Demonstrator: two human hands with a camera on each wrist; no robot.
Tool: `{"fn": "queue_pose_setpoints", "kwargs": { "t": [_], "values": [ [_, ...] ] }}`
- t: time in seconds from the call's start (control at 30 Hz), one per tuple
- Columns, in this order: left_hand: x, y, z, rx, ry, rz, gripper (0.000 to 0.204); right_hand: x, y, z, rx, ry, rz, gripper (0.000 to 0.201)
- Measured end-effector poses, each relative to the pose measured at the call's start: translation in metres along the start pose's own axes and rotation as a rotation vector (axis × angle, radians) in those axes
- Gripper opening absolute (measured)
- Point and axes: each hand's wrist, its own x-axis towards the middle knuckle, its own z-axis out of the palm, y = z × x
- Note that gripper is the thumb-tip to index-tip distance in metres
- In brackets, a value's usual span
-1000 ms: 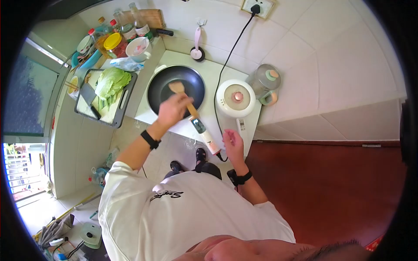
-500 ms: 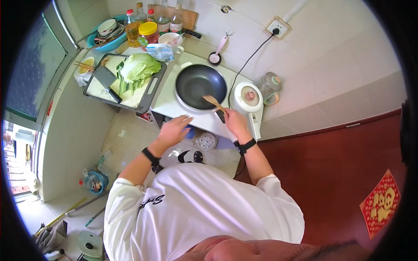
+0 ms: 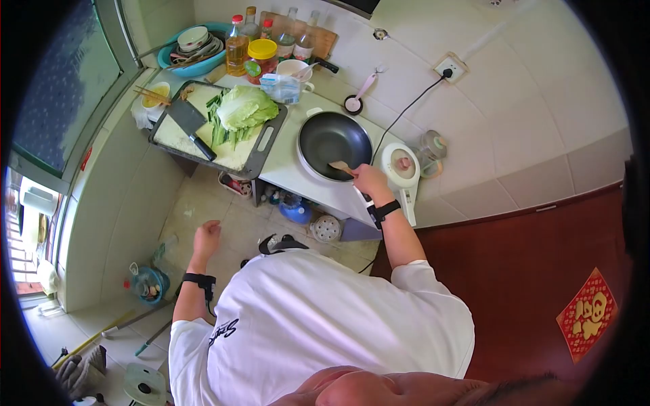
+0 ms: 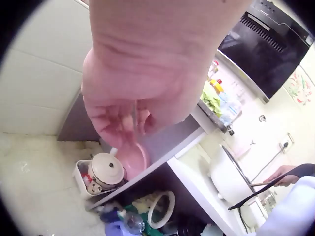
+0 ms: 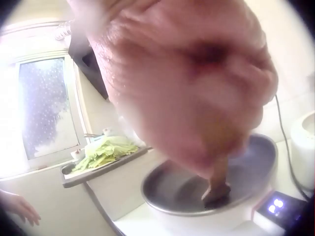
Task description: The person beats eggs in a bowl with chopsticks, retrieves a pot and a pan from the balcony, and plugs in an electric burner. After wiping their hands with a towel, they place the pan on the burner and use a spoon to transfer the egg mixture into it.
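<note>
My right hand grips the handle of a wooden spatula over the near right rim of a dark electric pan. The spatula blade points down into the pan, whose inside looks bare. Below the hand, the pan's white handle carries a lit display. Away from the counter, my left hand hangs over the floor at my left side. Its fingers are loosely curled and hold nothing in the left wrist view.
Left of the pan, a cutting board bears a cabbage, cut greens and a cleaver. Bottles and a yellow-lidded jar stand behind. Right of the pan are a white cooker, its cord and a clear jug.
The spatula has passed from my left hand to my right. My left hand has drawn back from the pan and dropped to my left. The head view has shifted toward the cutting board.
</note>
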Motion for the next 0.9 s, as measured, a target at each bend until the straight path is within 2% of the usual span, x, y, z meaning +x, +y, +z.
{"fn": "queue_pose_setpoints", "kwargs": {
  "t": [0.03,0.07,0.1,0.17,0.23,0.33,0.43,0.47,0.57,0.67,0.73,0.77,0.83,0.9],
  "values": [
    [0.000,-0.014,0.000,-0.017,0.030,-0.086,0.025,0.001,-0.003,-0.003,0.007,0.028,-0.011,0.019],
    [0.002,-0.007,-0.004,-0.143,-0.018,-0.176,0.026,0.006,-0.003,-0.003,0.016,0.062,-0.021,0.018],
    [0.006,0.011,-0.007,-0.137,-0.016,-0.173,0.026,0.018,-0.003,0.002,0.023,0.064,-0.022,0.018],
    [0.012,0.042,-0.006,-0.380,-0.006,-0.349,0.031,0.046,-0.001,0.019,0.040,0.194,0.096,0.015],
    [0.021,0.045,-0.002,-0.396,-0.029,-0.340,0.032,0.055,0.021,0.024,0.019,0.205,0.110,0.014],
    [0.030,0.043,0.005,-0.460,-0.038,-0.386,0.032,0.019,0.024,-0.018,-0.004,-0.162,-0.033,0.015],
    [0.032,0.041,0.019,-0.504,-0.033,-0.494,0.030,0.011,0.002,-0.002,0.032,0.005,-0.176,0.018],
    [0.038,0.043,0.022,-0.523,-0.030,-0.541,0.029,0.023,0.001,0.003,0.039,0.005,-0.175,0.018],
    [0.036,0.056,0.026,-0.501,-0.081,-0.530,0.028,0.052,0.019,0.026,0.055,0.222,-0.054,0.021],
    [0.029,0.044,0.028,-0.438,-0.073,-0.515,0.028,0.027,0.037,-0.005,0.072,0.153,-0.088,0.021],
    [0.019,0.027,0.029,-0.468,-0.056,-0.582,0.026,-0.004,0.035,-0.029,0.348,0.508,-0.161,0.023],
    [0.014,0.018,0.028,-0.497,-0.034,-0.642,0.025,-0.014,0.034,-0.029,0.349,0.502,-0.159,0.023],
    [0.006,0.004,0.027,-0.503,-0.021,-0.697,0.024,-0.032,0.033,-0.025,0.502,0.628,-0.044,0.027],
    [0.001,0.000,0.026,-0.509,-0.021,-0.746,0.023,-0.037,0.048,0.011,0.476,0.642,-0.062,0.027]
  ]
}}
